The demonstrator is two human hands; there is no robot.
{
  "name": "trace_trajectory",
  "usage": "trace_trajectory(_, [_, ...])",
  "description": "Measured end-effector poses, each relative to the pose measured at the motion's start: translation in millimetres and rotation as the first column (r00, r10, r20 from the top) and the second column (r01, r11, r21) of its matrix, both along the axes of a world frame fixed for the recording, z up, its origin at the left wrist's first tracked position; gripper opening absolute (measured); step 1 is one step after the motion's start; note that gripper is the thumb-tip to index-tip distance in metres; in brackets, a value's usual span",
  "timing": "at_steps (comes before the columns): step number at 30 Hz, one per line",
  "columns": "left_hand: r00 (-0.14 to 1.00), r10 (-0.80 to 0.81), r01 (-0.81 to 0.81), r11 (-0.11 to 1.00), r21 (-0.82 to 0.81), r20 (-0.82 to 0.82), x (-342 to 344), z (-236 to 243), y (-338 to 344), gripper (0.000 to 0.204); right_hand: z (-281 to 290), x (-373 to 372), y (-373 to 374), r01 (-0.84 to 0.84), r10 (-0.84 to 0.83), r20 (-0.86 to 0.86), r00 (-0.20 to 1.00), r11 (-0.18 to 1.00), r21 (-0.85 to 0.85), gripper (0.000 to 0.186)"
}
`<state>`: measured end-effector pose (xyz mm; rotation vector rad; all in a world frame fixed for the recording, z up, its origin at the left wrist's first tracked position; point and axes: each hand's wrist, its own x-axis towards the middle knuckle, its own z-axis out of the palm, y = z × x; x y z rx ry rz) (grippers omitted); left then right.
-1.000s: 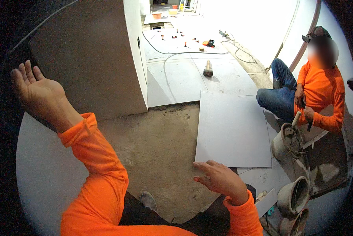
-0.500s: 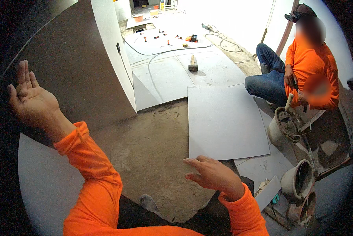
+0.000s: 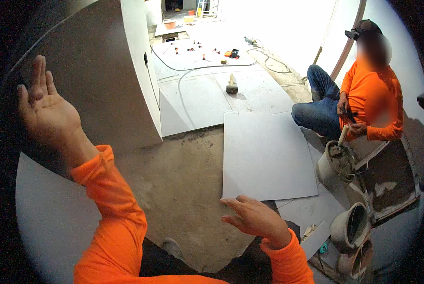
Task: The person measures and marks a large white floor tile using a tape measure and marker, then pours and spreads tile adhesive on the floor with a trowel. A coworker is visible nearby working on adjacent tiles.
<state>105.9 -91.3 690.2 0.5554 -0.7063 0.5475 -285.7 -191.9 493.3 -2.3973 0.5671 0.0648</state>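
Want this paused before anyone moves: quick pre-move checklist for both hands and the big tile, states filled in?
1. Left hand unloaded: ok, raised, palm open, nothing in it.
2. Right hand unloaded: ok, fingers extended, nothing gripped.
3. Right hand off the large white tile: cannot tell, fingertips at its near left corner.
4. Co-worker's knee off that tile: cannot tell, it meets the far right corner in view.
5. Shoe off the bare ground: not ok, appears at its near edge.
6. Hammer away from both hands: ok, on the tiles beyond.
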Motion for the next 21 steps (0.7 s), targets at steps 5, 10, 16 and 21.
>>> trace_trajectory(5, [0.999, -0.039, 0.039, 0.999, -0.032, 0.003, 3, 0, -1, 0.048, -3, 0, 4, -0.023, 0.023, 0.04, 0.999, 1.0, 0.003, 0.055])
trace_trajectory(10, [0.998, 0.058, -0.056, 0.997, -0.062, 0.026, -8, 0, -6, 0.049, 0, 5, 3, -0.027, 0.028, 0.016, 0.999, 0.998, -0.053, 0.054])
trace_trajectory(16, [0.95, 0.079, -0.038, 0.99, -0.139, 0.301, -19, -25, 4, 0.048, 0, 13, 4, -0.024, 0.02, -0.082, 0.996, 0.999, -0.041, 0.054])
trace_trajectory(21, [0.935, 0.004, 0.052, 0.988, -0.147, 0.354, -4, -28, 5, 0.058, -9, 16, 4, -0.006, 0.004, -0.081, 0.997, 1.0, -0.017, 0.053])
